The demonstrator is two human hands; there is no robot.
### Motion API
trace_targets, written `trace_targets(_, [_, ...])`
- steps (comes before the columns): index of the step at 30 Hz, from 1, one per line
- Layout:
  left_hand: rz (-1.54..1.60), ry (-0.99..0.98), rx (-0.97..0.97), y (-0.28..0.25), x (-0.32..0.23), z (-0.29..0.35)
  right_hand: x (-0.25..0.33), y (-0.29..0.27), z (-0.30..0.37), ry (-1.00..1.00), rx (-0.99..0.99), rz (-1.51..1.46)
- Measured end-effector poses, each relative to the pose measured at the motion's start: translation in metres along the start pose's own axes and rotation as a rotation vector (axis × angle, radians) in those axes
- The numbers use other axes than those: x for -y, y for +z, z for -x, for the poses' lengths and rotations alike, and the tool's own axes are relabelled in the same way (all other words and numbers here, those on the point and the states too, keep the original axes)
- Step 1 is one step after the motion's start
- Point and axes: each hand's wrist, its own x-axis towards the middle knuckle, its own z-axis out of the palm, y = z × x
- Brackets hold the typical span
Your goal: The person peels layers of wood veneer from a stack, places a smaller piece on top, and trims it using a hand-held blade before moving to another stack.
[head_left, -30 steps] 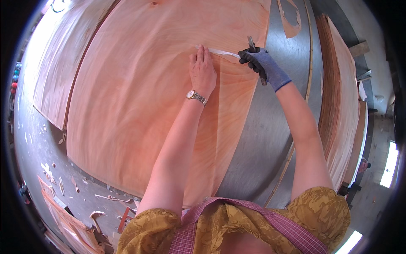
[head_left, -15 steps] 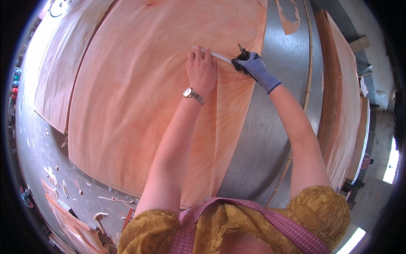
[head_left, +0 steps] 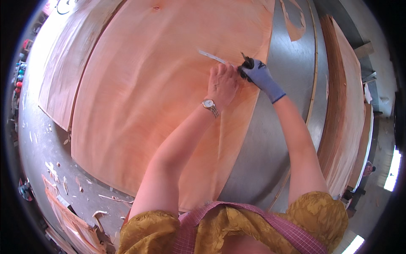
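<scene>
A dark tool [head_left: 243, 55] is clasped by the gloved right hand [head_left: 256, 77], its fingers curled around the handle. A white strip [head_left: 209, 55] is laid across the veneer sheet [head_left: 139, 101]. Its right end is met by the fingertips of the bare left hand [head_left: 223, 84]; whether it is pinched cannot be told. The sheet is supported by a metal table [head_left: 270, 139].

Looks like a woodworking shop, judging by the broad wood veneer sheet [head_left: 144, 93] on a metal surface [head_left: 264, 135], thick veneer stack [head_left: 340, 110] and scattered wood scraps [head_left: 52, 170].
</scene>
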Motion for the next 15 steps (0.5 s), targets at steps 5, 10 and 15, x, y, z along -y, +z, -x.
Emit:
trace_targets(5, [-0.065,-0.015,0.029,0.005,-0.003,-0.004,-0.004,0.036,0.011,-0.220,-0.374,0.515])
trace_targets(10, [0.014,-0.010,-0.021,0.009,-0.005,-0.005,-0.023,0.037,0.014,-0.092,-0.380,0.238])
trace_targets(15, [0.308,-0.068,-0.033,-0.016,0.011,0.001,0.019,0.016,0.037,0.038,-0.291,-0.477])
